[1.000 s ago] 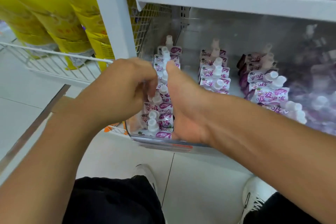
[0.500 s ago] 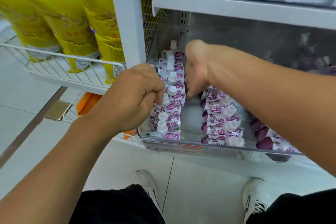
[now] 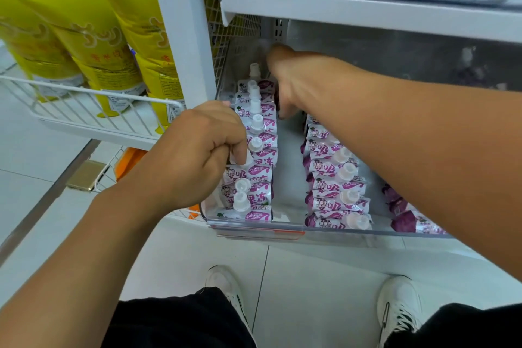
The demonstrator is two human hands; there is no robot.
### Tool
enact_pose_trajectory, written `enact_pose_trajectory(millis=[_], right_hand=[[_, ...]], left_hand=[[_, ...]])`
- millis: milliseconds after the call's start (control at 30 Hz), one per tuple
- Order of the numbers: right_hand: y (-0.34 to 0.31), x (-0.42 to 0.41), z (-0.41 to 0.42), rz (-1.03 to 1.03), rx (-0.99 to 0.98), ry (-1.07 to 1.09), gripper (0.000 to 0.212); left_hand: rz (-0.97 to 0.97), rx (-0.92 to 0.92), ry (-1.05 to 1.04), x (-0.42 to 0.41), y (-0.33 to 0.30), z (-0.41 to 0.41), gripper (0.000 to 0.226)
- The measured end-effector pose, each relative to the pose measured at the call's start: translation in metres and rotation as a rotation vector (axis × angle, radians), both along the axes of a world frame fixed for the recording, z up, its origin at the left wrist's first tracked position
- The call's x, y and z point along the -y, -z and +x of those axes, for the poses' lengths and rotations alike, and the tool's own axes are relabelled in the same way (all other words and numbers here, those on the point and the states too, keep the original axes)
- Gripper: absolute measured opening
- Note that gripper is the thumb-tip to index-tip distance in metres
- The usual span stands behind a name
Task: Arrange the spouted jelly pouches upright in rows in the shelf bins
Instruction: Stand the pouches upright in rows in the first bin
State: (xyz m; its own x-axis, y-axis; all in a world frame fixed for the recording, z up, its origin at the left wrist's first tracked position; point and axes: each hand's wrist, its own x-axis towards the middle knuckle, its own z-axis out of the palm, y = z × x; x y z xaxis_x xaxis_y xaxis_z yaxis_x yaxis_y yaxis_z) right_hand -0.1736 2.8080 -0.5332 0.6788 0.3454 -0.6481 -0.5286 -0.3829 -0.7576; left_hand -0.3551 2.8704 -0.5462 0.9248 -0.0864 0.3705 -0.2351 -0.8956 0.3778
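White-and-purple spouted jelly pouches stand in rows inside a clear shelf bin. The left row runs front to back with white spouts up. My left hand is curled at that row's left side and pinches the spout of one pouch midway along. My right hand reaches deep into the bin, fingers pointing down against the right side of the left row's rear pouches; its thumb is hidden. A middle row leans forward, partly under my right forearm. A third row of darker purple pouches shows at the right.
A white shelf post borders the bin on the left. Beyond it, yellow bags stand in a white wire basket. A white shelf with packaged goods hangs low over the bin. My shoes rest on the tiled floor.
My right hand has moved from the bin's front to its back along the left row. My left hand keeps its pinch on a spout. The middle row has come nearer the front.
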Motion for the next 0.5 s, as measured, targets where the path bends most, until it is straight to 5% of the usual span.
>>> enact_pose_trajectory(millis=[167,233,367,500], right_hand=[[0.01,-0.002,0.007,-0.013,0.089,-0.071,0.026],[-0.003,0.004,-0.001,-0.068,0.045,-0.02,0.048],[-0.006,0.018,0.007,-0.118,0.172,-0.143,0.039],[0.004,0.017,0.01,-0.063,0.089,-0.128,0.035]], left_hand=[[-0.032,0.008,0.008,0.0,0.002,-0.001,0.037],[-0.065,0.013,0.012,-0.001,0.002,-0.002,0.038],[-0.107,0.03,0.004,-0.001,0.003,-0.001,0.038],[-0.132,0.031,0.008,-0.001,0.003,0.0,0.037]])
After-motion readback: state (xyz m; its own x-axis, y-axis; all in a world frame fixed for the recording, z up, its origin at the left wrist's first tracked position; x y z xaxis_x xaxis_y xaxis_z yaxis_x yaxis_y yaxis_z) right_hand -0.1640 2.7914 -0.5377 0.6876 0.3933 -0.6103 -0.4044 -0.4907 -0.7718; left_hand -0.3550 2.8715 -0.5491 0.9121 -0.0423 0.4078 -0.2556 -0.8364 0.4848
